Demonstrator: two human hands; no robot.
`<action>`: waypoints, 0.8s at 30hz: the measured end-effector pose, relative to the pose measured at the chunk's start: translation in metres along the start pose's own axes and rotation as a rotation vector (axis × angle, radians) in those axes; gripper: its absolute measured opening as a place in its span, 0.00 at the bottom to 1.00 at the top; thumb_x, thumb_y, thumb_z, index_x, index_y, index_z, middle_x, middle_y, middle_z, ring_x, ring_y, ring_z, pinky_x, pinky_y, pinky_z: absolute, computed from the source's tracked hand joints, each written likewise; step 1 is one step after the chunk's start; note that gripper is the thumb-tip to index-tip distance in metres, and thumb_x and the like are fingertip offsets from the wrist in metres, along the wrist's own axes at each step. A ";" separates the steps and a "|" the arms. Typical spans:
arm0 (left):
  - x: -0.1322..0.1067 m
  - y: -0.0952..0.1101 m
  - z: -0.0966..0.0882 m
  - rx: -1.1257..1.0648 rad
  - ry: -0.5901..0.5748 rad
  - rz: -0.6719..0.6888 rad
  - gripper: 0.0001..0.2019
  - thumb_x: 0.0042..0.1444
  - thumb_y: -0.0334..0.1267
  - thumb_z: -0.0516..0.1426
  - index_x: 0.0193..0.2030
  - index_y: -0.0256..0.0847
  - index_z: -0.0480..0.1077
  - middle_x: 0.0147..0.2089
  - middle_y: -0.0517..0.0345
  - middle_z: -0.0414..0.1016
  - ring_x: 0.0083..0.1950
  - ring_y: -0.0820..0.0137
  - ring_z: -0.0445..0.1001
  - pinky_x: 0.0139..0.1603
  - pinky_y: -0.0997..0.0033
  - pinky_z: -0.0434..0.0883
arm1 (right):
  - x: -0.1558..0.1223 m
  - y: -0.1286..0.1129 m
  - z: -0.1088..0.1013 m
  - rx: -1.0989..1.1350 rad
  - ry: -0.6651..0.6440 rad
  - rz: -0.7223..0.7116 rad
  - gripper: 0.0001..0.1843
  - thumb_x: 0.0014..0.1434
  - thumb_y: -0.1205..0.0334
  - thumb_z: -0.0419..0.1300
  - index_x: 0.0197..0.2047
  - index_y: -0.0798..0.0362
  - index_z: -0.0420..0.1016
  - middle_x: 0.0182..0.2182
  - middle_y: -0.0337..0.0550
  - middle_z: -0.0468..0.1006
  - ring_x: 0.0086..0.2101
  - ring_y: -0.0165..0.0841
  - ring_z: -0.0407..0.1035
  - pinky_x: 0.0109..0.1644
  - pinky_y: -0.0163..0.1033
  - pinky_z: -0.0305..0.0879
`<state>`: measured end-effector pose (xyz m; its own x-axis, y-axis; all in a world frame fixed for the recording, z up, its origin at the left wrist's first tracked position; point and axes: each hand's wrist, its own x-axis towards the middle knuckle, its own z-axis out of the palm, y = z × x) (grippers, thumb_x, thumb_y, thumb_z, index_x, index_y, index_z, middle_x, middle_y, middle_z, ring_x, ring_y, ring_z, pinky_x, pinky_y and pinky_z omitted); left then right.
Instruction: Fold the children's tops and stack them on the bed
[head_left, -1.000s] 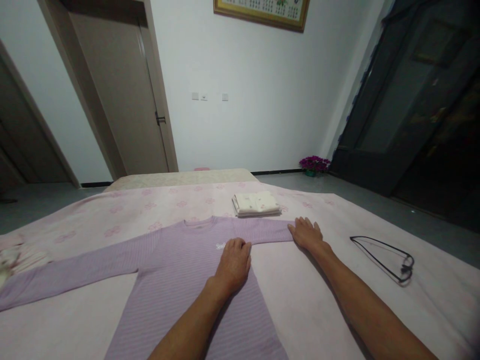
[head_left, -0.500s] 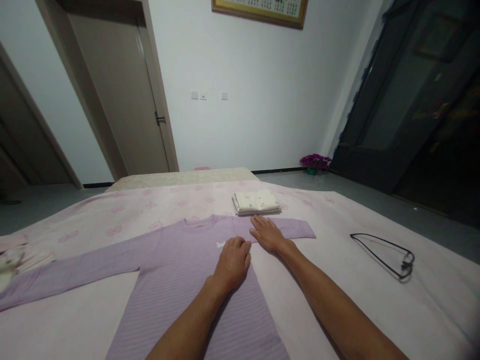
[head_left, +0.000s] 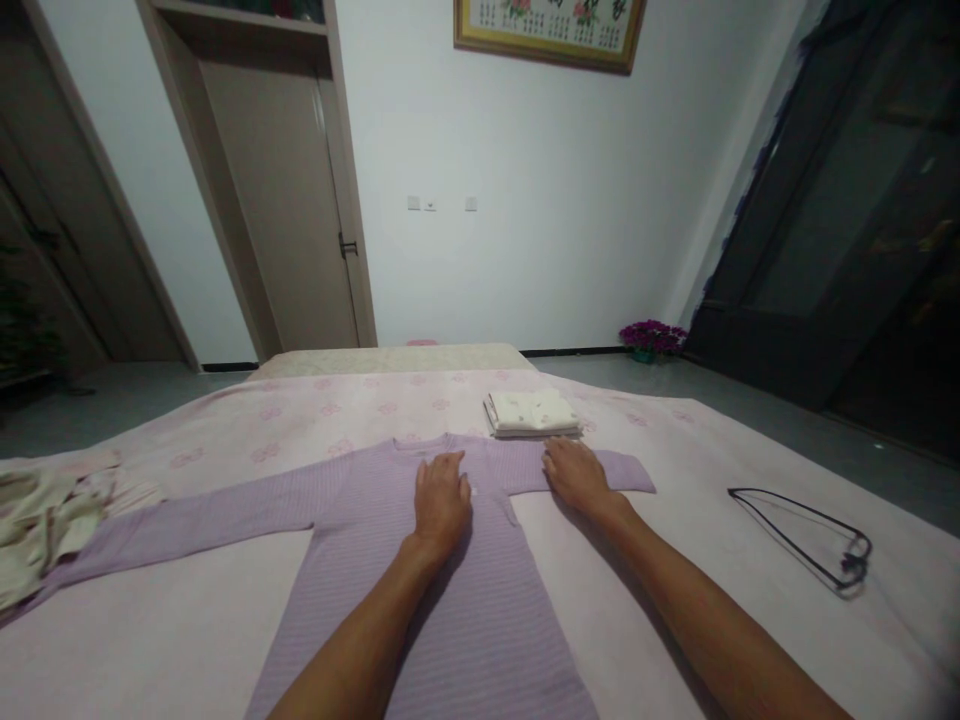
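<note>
A purple long-sleeved shirt (head_left: 390, 560) lies spread on the pink-flowered cover, its collar away from me and both sleeves stretched out sideways. On its chest, just below the collar, rests my left hand (head_left: 441, 500), open with the fingers extended and holding nothing. My right hand (head_left: 577, 478) lies on the sleeve at the right, palm down, fingers reaching across it and slightly bent. The small white print on the chest is mostly covered by my left hand. Just beyond my right hand sits a folded cream cloth stack (head_left: 534, 412).
Black-framed glasses (head_left: 806, 540) lie on the cover (head_left: 645, 600) at the right. Rumpled beige clothing (head_left: 45, 525) touches the left sleeve's end. Farther off are a door (head_left: 277, 200), a white wall and purple flowers (head_left: 652, 338) on the floor.
My right hand has slid outward along the right sleeve. My left hand has moved left and up across the chest. The view has tilted up and turned slightly left.
</note>
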<state>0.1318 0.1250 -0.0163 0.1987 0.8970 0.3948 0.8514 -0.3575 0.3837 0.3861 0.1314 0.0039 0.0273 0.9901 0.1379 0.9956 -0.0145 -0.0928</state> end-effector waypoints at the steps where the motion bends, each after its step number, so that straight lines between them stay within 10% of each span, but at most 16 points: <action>1: 0.006 -0.014 -0.005 0.071 -0.012 -0.053 0.22 0.64 0.32 0.48 0.63 0.39 0.65 0.63 0.46 0.70 0.66 0.60 0.64 0.72 0.51 0.49 | 0.002 -0.019 0.001 0.028 -0.006 -0.060 0.28 0.69 0.58 0.41 0.66 0.58 0.65 0.64 0.57 0.66 0.64 0.43 0.59 0.70 0.48 0.43; 9: 0.029 -0.125 -0.013 0.405 -0.205 -0.311 0.32 0.68 0.52 0.41 0.73 0.35 0.52 0.75 0.36 0.49 0.75 0.50 0.49 0.69 0.43 0.50 | 0.049 -0.137 0.039 0.157 -0.168 -0.262 0.38 0.70 0.45 0.42 0.74 0.61 0.47 0.73 0.58 0.45 0.71 0.44 0.37 0.71 0.51 0.33; 17: 0.034 -0.150 -0.021 0.380 -0.302 -0.228 0.36 0.67 0.60 0.39 0.75 0.42 0.49 0.76 0.42 0.45 0.76 0.50 0.44 0.70 0.40 0.46 | 0.076 -0.131 0.055 0.094 -0.211 -0.153 0.39 0.70 0.43 0.37 0.75 0.60 0.44 0.74 0.53 0.40 0.72 0.41 0.33 0.72 0.53 0.28; 24: 0.017 -0.151 -0.037 0.400 -0.365 -0.172 0.35 0.68 0.57 0.41 0.74 0.38 0.50 0.76 0.38 0.46 0.76 0.48 0.45 0.70 0.44 0.48 | 0.030 -0.156 0.037 0.036 -0.135 -0.135 0.42 0.69 0.43 0.38 0.74 0.66 0.45 0.73 0.58 0.40 0.72 0.45 0.31 0.71 0.54 0.22</action>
<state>-0.0116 0.1850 -0.0370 0.1350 0.9908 0.0128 0.9899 -0.1354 0.0426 0.2284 0.1683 -0.0141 -0.1213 0.9924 0.0182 0.9854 0.1226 -0.1182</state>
